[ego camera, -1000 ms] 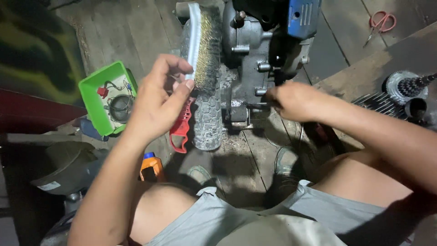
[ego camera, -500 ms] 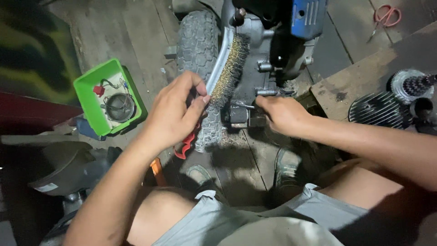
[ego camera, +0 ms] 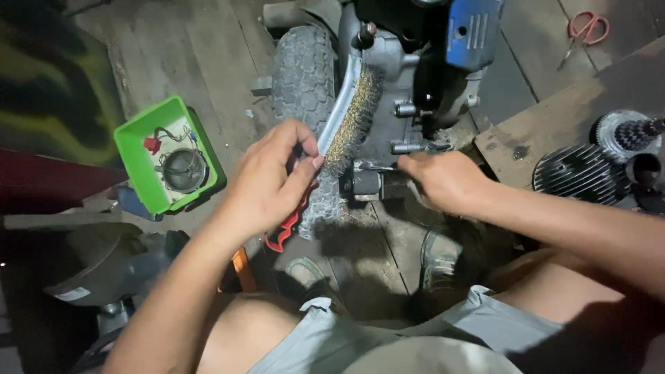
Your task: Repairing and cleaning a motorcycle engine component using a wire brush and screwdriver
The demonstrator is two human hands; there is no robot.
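Two hands work at once on the grey engine casing (ego camera: 398, 83) that stands on the plank floor (ego camera: 208, 48) between our feet. Our left hand (ego camera: 267, 183) has its fingers closed around the handle of a wire brush (ego camera: 350, 114), bristles pressed against the casing's side, just beside a small knobbly tyre (ego camera: 301, 76). Our right hand (ego camera: 443, 181) is curled at the casing's lower edge, steadying it; whether its fingers grip a small part there we cannot tell.

To scrub well, we judge, the bristles should lie flat to the metal and travel in short strokes, with the right hand bracing against the push.

Half a second ago the brush stood in much the same place, our left hand a little higher on it; a full second ago it was lifted clear of the casing.

To the left sits a green tray (ego camera: 149, 128) with a round metal part; a finned cylinder (ego camera: 578, 173) lies at right, and red-handled scissors (ego camera: 587, 28) further off.
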